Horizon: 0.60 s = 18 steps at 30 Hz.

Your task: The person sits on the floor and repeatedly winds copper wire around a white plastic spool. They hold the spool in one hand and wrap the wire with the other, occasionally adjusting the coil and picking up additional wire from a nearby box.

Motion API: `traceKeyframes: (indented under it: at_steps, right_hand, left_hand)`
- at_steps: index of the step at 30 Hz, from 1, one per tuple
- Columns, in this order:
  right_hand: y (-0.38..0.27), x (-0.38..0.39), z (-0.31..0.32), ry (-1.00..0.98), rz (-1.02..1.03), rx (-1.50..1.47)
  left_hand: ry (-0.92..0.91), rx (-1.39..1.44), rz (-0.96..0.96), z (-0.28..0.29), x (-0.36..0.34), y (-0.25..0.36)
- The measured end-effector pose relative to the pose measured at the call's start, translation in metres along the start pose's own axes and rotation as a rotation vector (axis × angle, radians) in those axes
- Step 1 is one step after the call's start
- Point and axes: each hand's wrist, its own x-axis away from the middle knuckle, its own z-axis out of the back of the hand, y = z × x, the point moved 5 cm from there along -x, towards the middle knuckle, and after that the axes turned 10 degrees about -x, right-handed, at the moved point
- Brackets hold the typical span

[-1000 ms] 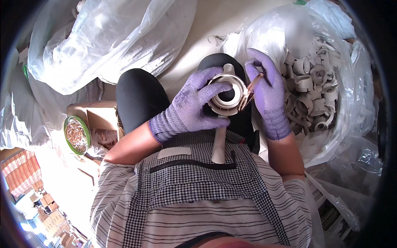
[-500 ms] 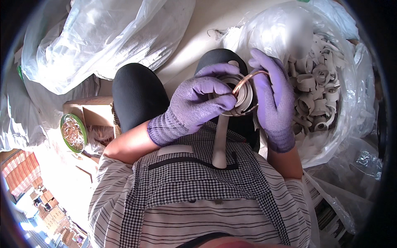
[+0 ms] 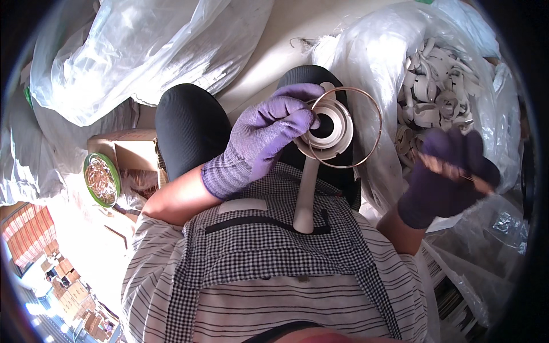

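Note:
My left hand (image 3: 269, 128), in a purple knitted glove, is closed in a pinch on a thin copper-coloured ring (image 3: 380, 120). The ring hangs over a pale round part (image 3: 341, 130) with stepped circles and a dark centre hole. My left fingers touch or overlap this part's left rim; I cannot tell whether they grip it too. A pale handle-like stem (image 3: 306, 200) runs from below the round part to my checked apron. My right hand (image 3: 449, 177), gloved and blurred, hovers by the bag at the right. A copper-coloured streak crosses it; what that is stays unclear.
A clear plastic bag (image 3: 363, 63) at the right holds many pale curved plastic pieces (image 3: 429, 88). At the left, a green-rimmed dish (image 3: 118, 184) of thin copper-coloured rings sits beside a cardboard box (image 3: 134, 153). A large filled plastic bag (image 3: 154, 46) lies at the far left.
My right hand has moved away from the round part, rightward and toward me. The copper-coloured ring now faces upward, spread over the round part, in my left fingers alone.

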Motion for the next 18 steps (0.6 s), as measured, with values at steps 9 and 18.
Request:
traceKeyframes:
  at_steps: [9,18]
  right_hand:
    - [0.023,-0.010,0.024,-0.060,-0.377,-0.423]
    - [0.066,0.026,0.027,0.427,-0.487,0.442]
  left_hand:
    - [0.038,0.004,0.153,-0.004,0.001,0.012]
    - [0.048,0.002,0.093,-0.002,0.000,0.007]
